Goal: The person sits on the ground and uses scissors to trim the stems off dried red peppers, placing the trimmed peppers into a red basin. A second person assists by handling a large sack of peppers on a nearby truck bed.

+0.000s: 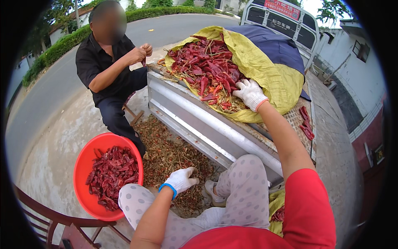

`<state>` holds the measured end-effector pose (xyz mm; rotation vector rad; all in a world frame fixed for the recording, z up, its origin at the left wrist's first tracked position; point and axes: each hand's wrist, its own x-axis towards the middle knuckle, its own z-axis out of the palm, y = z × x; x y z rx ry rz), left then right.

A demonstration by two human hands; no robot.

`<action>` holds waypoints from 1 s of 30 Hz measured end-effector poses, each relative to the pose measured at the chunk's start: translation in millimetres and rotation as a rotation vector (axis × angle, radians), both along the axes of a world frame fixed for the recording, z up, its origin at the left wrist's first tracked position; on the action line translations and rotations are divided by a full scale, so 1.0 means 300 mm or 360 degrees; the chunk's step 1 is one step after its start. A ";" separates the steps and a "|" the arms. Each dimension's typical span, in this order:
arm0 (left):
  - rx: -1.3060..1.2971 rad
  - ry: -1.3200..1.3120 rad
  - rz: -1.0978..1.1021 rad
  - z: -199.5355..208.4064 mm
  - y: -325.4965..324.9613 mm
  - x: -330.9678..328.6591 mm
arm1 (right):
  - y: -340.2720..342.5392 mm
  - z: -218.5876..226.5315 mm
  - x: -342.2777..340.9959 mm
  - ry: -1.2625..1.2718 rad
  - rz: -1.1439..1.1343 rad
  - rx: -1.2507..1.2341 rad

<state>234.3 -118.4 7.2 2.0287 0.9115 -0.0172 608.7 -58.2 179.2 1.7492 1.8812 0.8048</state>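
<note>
My left hand (181, 181), in a white glove with a blue cuff, hangs over my knee area above a litter of stems, fingers apart and nothing seen in them. In a white glove with an orange cuff, my right hand (250, 94) rests at the right edge of a heap of dried red peppers (207, 62), its fingers spread and touching them. The heap spills from a yellow woven sack (269, 79) lying on the truck bed. Left of my knees stands a red-orange basin (85, 162) partly filled with dried peppers (112, 172).
A co-worker (110, 62) in dark clothes sits at the far left, both hands together on a pepper. The truck bed's metal side (199, 124) runs before me. Stems and scraps (166, 153) cover the ground below. Loose peppers (306, 123) lie on the bed's right.
</note>
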 end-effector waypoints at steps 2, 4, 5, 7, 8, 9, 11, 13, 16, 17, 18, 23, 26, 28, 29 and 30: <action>-0.0018 -0.0019 -0.0005 0.007 0.000 0.000 | 0.001 0.011 -0.008 -0.0029 0.0025 -0.0013; -0.0009 -0.0004 0.0008 0.024 0.000 0.001 | 0.007 0.000 0.016 -0.0038 0.0115 0.0046; -0.0001 0.0002 0.0019 0.032 0.001 0.001 | 0.010 -0.007 0.024 0.0015 0.0157 0.0082; -0.0018 -0.0010 0.0039 0.024 0.004 -0.001 | 0.012 -0.018 0.043 0.0120 0.0239 0.0153; -0.0031 -0.0015 0.0054 0.023 0.003 -0.005 | 0.008 -0.019 0.047 0.0455 0.0196 0.0430; -0.0023 -0.0004 0.0037 0.026 0.001 -0.006 | 0.003 -0.019 0.052 0.0791 0.0148 0.0706; -0.0002 0.0012 -0.0011 0.043 -0.001 0.001 | 0.010 0.019 0.087 0.1654 -0.0023 0.1244; -0.0054 0.0004 -0.0015 0.037 -0.005 0.017 | 0.021 0.025 0.145 0.2404 -0.0033 0.1626; -0.0097 -0.0049 0.0014 0.051 -0.003 0.028 | 0.005 0.063 0.137 0.2699 0.0076 0.1740; -0.0112 -0.0081 0.0032 0.056 -0.008 0.030 | -0.009 0.082 0.121 0.2750 0.0103 0.1754; -0.0157 -0.0270 0.0095 0.038 -0.007 0.021 | -0.028 0.101 0.074 0.2767 0.0042 0.1661; -0.0510 -0.0851 0.0364 0.011 0.008 0.037 | -0.209 0.084 -0.219 0.3212 0.0122 0.0712; -0.1060 -0.1283 0.0492 0.045 -0.006 0.030 | -0.310 -0.047 -0.384 0.3349 0.0158 0.0172; -0.1053 -0.1444 0.0431 0.043 -0.011 0.033 | -0.357 -0.134 -0.462 0.3356 0.0199 -0.0115; -0.0987 -0.1497 0.0388 0.039 -0.012 0.035 | -0.374 -0.171 -0.504 0.3440 0.0166 -0.0261; -0.0973 -0.1524 0.0397 0.062 -0.023 0.038 | -0.390 -0.198 -0.543 0.3502 0.0119 -0.0362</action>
